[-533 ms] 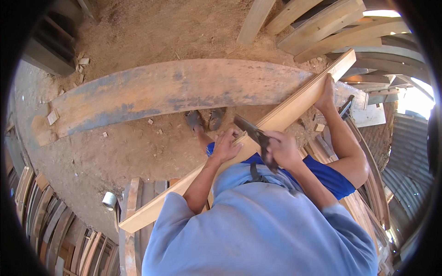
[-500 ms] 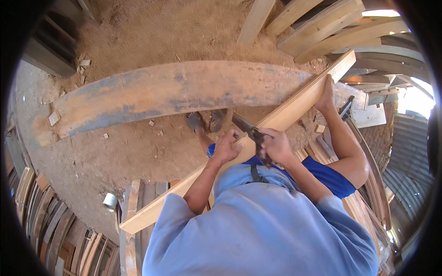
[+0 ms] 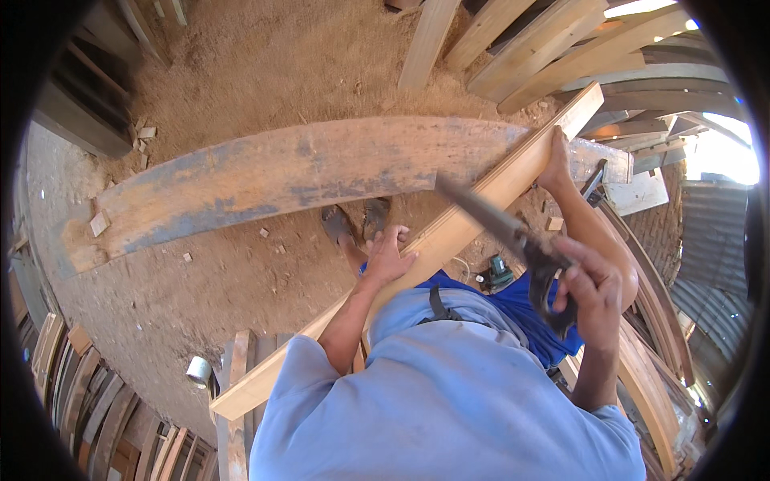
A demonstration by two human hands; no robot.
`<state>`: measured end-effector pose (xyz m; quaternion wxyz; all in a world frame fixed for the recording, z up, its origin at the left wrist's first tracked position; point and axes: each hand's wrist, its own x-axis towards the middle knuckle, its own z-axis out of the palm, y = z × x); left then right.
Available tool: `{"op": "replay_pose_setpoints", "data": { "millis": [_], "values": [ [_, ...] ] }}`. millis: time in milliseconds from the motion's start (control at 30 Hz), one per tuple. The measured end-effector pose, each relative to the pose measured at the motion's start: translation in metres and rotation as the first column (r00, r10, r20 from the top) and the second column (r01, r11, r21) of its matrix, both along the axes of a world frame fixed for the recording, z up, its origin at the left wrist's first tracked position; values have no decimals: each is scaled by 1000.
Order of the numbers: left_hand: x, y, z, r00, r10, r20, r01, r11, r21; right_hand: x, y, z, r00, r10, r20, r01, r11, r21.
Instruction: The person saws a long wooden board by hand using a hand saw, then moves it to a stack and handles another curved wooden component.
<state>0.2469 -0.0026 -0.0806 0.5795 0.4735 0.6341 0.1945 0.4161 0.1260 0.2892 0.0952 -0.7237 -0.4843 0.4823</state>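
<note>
A long pale wooden board (image 3: 457, 240) slants across my lap, from lower left to upper right. My left hand (image 3: 389, 256) grips its far edge near the middle, thumb on top. In my right hand (image 3: 592, 284) is a handsaw (image 3: 493, 220), held by its dark handle at the right of my lap. Its blade, slightly blurred, points up and left over the board, and I cannot tell if it touches the wood. My bare right foot (image 3: 553, 160) presses against the board's upper part.
A long weathered plank (image 3: 281, 164) lies across the sandy ground ahead. Stacked timbers (image 3: 537, 48) fill the upper right, and more lie at lower left (image 3: 88, 385). A green power tool (image 3: 497, 275) sits beside my right leg; a metal can (image 3: 198, 370) stands at left.
The handsaw has lifted away from the board's near side and swung right with my right hand. My left hand stays on the board. The power tool has come into view.
</note>
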Motion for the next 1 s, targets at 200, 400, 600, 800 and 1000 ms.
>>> {"op": "replay_pose_setpoints", "data": {
  "millis": [200,400,600,800,1000],
  "values": [
    [-108,-40,-15,981,-189,44,194,956,-219,-17,21,-25,971,-74,-229,140,946,291],
    [-170,-98,-36,830,-373,415,540,722,-432,-8,18,-49,897,-54,-439,173,956,237],
    [-161,-48,26,842,-537,-58,465,775,-428,9,19,-56,878,-73,-472,247,915,319],
    [-157,19,88,708,-567,-421,479,824,-303,24,27,-64,801,-144,-581,393,858,330],
    [-154,38,84,734,-211,-646,412,894,176,40,40,-65,781,-150,-607,433,830,352]
  ]
}}
